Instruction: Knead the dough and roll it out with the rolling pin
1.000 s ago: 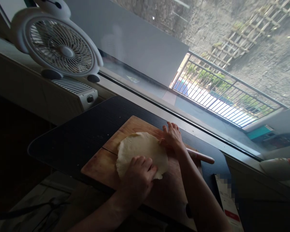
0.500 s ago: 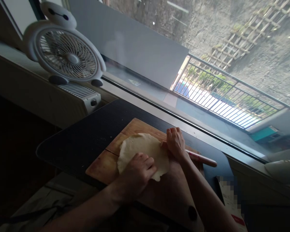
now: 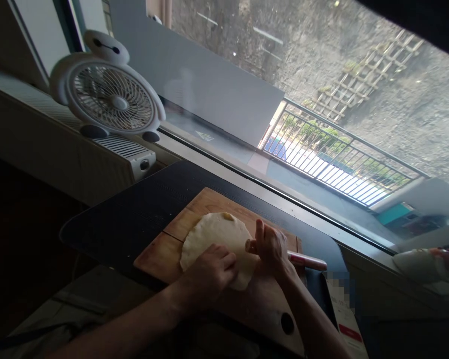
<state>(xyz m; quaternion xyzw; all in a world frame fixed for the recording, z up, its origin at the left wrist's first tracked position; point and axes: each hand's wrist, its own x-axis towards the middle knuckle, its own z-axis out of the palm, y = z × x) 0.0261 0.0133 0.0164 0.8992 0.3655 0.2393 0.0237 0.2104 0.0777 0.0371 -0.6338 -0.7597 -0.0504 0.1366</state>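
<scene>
A flattened round of pale dough (image 3: pixel 213 234) lies on a wooden cutting board (image 3: pixel 160 257), its edge uneven, with a small fold at the far side. My left hand (image 3: pixel 215 267) rests over the near part of the dough with its fingers curled and closed on it; the fingertips are partly hidden. In my right hand (image 3: pixel 271 244), the fingers wrap round a wooden rolling pin (image 3: pixel 310 261). One end of the pin reaches the right edge of the dough, and the other sticks out to the right past the board.
The board lies on a dark table (image 3: pixel 112 219) beside a window. A white character-shaped fan (image 3: pixel 115 99) stands on a white heater (image 3: pixel 129 154) at the left. A box or packet with a red label (image 3: pixel 349 332) lies at the right, close to my right forearm.
The view has shifted slightly. My right hand with the rolling pin has drawn nearer to me over the board. The dough appears turned, and its near-edge bump no longer shows the same way.
</scene>
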